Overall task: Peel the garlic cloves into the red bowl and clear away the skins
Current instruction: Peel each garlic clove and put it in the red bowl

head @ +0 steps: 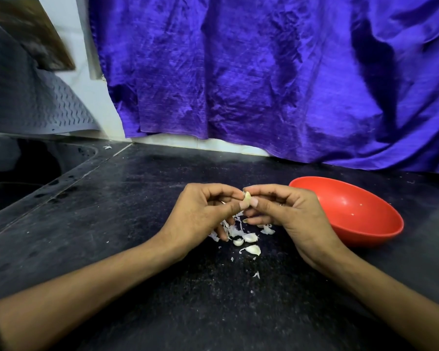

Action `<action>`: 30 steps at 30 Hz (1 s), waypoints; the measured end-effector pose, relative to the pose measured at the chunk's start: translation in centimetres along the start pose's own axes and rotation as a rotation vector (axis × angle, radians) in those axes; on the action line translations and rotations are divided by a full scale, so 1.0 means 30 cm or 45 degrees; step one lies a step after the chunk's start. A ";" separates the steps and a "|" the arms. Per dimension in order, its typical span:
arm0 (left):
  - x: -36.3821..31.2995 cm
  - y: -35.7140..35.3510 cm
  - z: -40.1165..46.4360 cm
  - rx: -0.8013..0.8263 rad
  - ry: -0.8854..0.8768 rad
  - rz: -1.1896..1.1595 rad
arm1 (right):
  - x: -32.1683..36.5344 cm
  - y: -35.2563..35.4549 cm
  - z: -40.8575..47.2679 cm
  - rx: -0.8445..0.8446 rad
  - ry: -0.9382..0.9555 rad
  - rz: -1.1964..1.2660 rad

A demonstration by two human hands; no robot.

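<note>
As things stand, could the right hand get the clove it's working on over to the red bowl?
Probably yes. The red bowl sits just beside the right hand, open side up, with nothing between them. Both hands pinch the clove, so the left hand would have to let go first.

Hands: left hand [200, 211] and right hand [287, 214] together pinch one garlic clove [247, 198] above the counter [137, 198].
Skins: white garlic skins [241, 235] lie scattered beneath the hands.
Bowl: red bowl [350, 211] just right of the right hand.
Backdrop: purple cloth [264, 72].
</note>
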State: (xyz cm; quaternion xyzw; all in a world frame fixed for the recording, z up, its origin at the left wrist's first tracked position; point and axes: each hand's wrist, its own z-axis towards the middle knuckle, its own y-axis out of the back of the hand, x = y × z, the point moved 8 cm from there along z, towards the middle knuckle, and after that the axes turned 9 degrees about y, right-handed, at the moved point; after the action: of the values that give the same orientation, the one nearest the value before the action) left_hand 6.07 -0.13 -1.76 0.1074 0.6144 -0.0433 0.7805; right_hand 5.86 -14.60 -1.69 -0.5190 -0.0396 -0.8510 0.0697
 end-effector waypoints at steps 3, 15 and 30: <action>-0.002 0.013 0.001 -0.059 -0.074 0.088 | -0.005 0.000 -0.001 -0.011 -0.019 0.000; -0.009 0.030 -0.010 -0.182 -0.132 0.174 | 0.000 -0.011 -0.005 0.037 0.001 -0.038; -0.012 0.033 -0.008 -0.179 -0.139 0.114 | 0.002 -0.007 -0.003 0.026 0.013 -0.076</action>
State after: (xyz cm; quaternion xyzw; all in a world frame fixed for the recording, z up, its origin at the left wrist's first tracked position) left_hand 5.96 0.88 -1.35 0.0773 0.5669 0.0289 0.8196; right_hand 5.72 -14.41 -1.69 -0.5127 -0.0635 -0.8548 0.0496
